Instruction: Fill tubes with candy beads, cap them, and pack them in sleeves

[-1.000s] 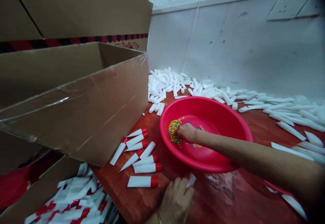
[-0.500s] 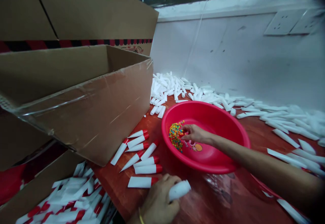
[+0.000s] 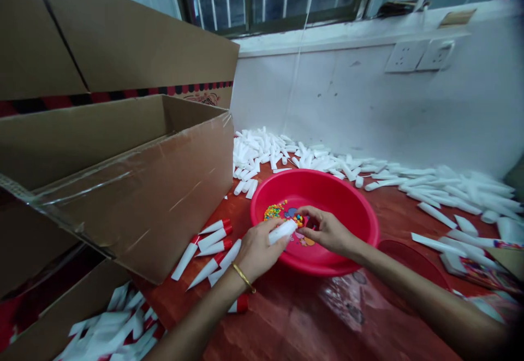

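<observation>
My left hand, a gold bangle at its wrist, is closed round a white plastic tube over the near left rim of the red basin. The tube's far end points toward my right hand. Small colourful candy-like pellets show in the pinched fingers of my right hand, right at the tube's end; whether a small cup holds them I cannot tell. More loose pellets lie on the basin's left floor. White tubes with red caps lie left of my left hand.
A large open cardboard box stands at the left. Below it, another box holds many red-capped tubes. White tubes are heaped along the wall. A clear plastic bag lies before the basin, and printed packets at the right.
My left hand has carried the white tube up and forward from the table to the basin. My right hand has lifted pellets from the pile and met the tube. The view has tilted up.
</observation>
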{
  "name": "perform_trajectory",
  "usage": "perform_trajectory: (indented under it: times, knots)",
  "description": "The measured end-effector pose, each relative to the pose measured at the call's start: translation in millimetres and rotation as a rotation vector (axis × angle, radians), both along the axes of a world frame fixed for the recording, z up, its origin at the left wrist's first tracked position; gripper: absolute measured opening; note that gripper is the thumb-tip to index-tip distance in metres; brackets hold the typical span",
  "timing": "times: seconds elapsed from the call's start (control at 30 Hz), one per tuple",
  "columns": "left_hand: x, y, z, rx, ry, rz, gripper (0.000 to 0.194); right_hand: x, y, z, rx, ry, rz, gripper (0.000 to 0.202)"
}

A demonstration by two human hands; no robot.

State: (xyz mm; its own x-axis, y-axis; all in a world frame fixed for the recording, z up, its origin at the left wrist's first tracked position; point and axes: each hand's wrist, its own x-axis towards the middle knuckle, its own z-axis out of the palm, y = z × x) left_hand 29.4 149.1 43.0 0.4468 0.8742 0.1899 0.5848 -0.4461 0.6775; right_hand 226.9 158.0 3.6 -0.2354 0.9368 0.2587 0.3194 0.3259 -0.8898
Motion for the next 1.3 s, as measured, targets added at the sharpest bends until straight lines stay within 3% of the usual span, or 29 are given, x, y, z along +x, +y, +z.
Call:
perform_trajectory:
  times: [0.2,0.6,0.73,0.87,0.97,1.03,1.13,1.3]
  knots:
    - [5,2,-2.8,-0.005,-0.011,-0.011,0.031,9,-6,-2.3,0.247,-0.293,-0.114,0.027]
    - [10,12,-3.8,0.019,0.073,-0.122,0.032,23,-12,4.2,0.469,-0.413,0.122,0.031]
    - [10,17,-1.3,0.176,0.117,-0.204,0.032,25,-9,16.6,0.353,-0.372,0.197,0.027]
    - [8,16,-0.3,0.389,0.239,-0.284,0.031,14,-7,12.7,-0.115,-0.172,0.173,0.041]
    - [10,11,-6.1,0.421,0.259,-0.263,0.032,3,-6,3.4,-0.397,-0.025,0.074,0.053]
    - [13,7,-11.6,0.355,0.253,-0.195,0.035,-1,-7,1.7,-0.421,-0.042,0.019,0.059]
    - [16,3,-16.1,0.267,0.27,-0.109,0.035,-1,-10,10.2,-0.331,-0.158,-0.004,0.064]
    - [14,2,-7.2,0.241,0.248,-0.106,0.034,6,-15,32.8,-0.185,-0.223,0.114,0.041]
